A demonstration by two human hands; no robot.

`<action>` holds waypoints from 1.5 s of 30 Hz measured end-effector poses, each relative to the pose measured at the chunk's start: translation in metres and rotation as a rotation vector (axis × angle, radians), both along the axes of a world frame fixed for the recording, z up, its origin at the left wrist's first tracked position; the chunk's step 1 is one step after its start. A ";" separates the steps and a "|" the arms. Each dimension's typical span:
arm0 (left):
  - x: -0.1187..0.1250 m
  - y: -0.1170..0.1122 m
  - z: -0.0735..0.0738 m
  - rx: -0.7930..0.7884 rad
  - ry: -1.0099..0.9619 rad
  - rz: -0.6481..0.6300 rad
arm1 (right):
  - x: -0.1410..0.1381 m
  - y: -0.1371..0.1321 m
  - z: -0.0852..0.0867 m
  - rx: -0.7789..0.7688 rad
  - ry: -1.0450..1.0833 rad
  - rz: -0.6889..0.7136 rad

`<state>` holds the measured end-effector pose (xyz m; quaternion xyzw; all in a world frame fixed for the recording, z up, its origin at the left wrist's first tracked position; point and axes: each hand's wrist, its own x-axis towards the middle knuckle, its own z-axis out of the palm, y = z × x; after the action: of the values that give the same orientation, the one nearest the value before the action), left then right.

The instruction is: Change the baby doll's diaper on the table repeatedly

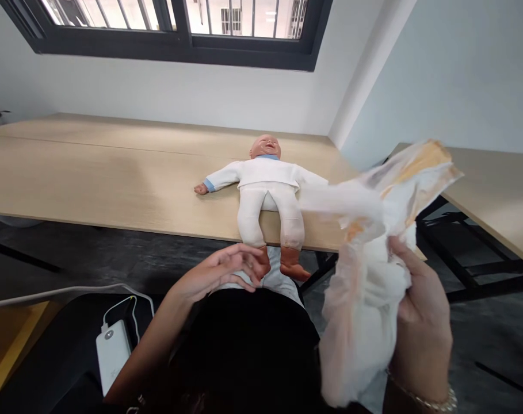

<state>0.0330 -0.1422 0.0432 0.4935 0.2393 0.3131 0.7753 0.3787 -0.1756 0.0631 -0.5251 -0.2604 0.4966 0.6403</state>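
Nearest to you, at lower left, a white power bank [111, 352] with a cable lies on a dark surface. Your right hand [420, 322] is raised at the right, its fingers [405, 254] curled and clamped around a crumpled white diaper [373, 253] with yellow-orange markings; the diaper hangs loose below your grip and fans out above it, blurred. Your left hand [220, 269] is open, fingers loosely spread and slightly bent, its fingertips at the doll's [267, 184] left-hand foot; you cannot tell from here whether they touch it. The doll, in white clothes, lies on its back on the wooden table [92, 178], legs hanging over the near edge. Beyond it are a white wall and a dark-framed window [179, 34].
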 end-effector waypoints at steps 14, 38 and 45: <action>0.015 0.011 -0.106 -0.394 -0.277 -0.017 | 0.052 -0.014 -0.017 -0.081 -0.047 0.036; 0.104 0.037 0.023 -0.406 -0.682 -0.086 | -0.007 -0.001 0.004 -0.422 0.442 -0.014; 0.122 0.062 0.067 -0.347 -0.653 -0.096 | -0.054 0.028 -0.006 -0.360 0.563 0.379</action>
<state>0.1551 -0.0799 0.1106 0.2396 0.0053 0.3722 0.8967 0.3252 -0.1473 0.0576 -0.4148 -0.0755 0.7686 0.4811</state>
